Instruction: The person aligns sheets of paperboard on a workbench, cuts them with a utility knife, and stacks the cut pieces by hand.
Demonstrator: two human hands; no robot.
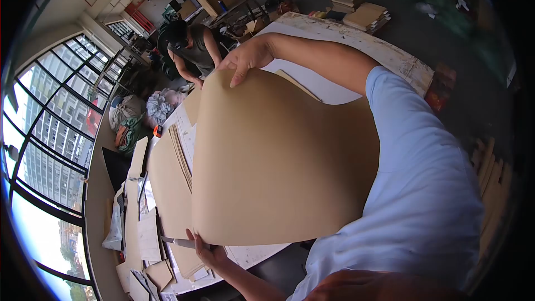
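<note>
A large tan sheet (273, 161) is bent into a curve in front of my body. At its upper left corner my right hand (248, 61) is closed on the edge, thumb on the near face. My left hand (207, 252) is closed at the lower left corner of the sheet. A thin grey tool (181, 242) sticks out leftward from between the left fingers; its type cannot be made out. Under the tan sheet, more brown sheets (167, 181) lie in a stack on the table.
Across the table, a co-worker (192, 50) bends forward with arms lowered. Cardboard pieces (149, 237) and an orange tape measure (157, 131) are on the left side. Bundled cloth (161, 103) lies near the windows. Board stacks (365, 17) stand at the back right.
</note>
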